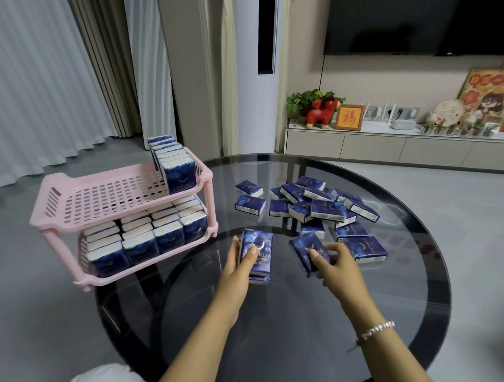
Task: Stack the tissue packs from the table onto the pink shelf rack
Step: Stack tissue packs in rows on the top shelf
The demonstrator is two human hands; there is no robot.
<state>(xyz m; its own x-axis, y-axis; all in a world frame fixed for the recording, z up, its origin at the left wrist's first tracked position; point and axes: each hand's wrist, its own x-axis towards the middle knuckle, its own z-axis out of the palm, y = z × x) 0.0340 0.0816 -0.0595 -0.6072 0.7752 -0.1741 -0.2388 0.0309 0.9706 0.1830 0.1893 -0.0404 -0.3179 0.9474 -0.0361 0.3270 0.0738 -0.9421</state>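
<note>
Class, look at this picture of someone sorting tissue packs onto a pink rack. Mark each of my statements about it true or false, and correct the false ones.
1. The lower tier of the pink shelf rack is packed with tissue packs. True.
2. The upper tier is completely full. False: only one row of packs stands at its right end; the rest is bare.
3. Both hands hold packs. True: the left hand grips a small stack and the right hand grips a single pack.
4. The table is square and wooden. False: it is round, with a dark glass top.
5. No packs remain loose on the table. False: a scattered pile lies beyond the hands.
</note>
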